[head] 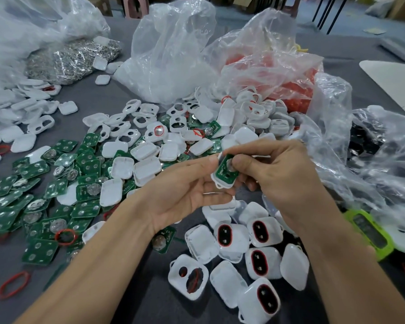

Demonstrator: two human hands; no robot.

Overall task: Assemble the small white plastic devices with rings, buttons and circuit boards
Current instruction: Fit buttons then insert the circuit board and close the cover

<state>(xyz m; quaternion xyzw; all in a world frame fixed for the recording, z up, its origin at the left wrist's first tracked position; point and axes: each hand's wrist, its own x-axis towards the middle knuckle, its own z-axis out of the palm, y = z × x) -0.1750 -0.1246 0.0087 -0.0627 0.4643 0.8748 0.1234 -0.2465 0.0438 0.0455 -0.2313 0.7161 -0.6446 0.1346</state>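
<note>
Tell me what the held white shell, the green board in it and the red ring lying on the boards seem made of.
White shell: moulded plastic, apparently; smooth, slight sheen, thin moulded loop. Green circuit board: rigid laminate with glossy green coating; its round disc looks like bright metal. Red ring: likely rubber or silicone; thin, matte, slightly misshapen.

Forearms converge at centre. The left hand (187, 190), palm up, pinches the device (223, 174) between thumb and fingers (215, 197); the right hand (281, 169), knuckles up, pinches its upper edge.
</note>
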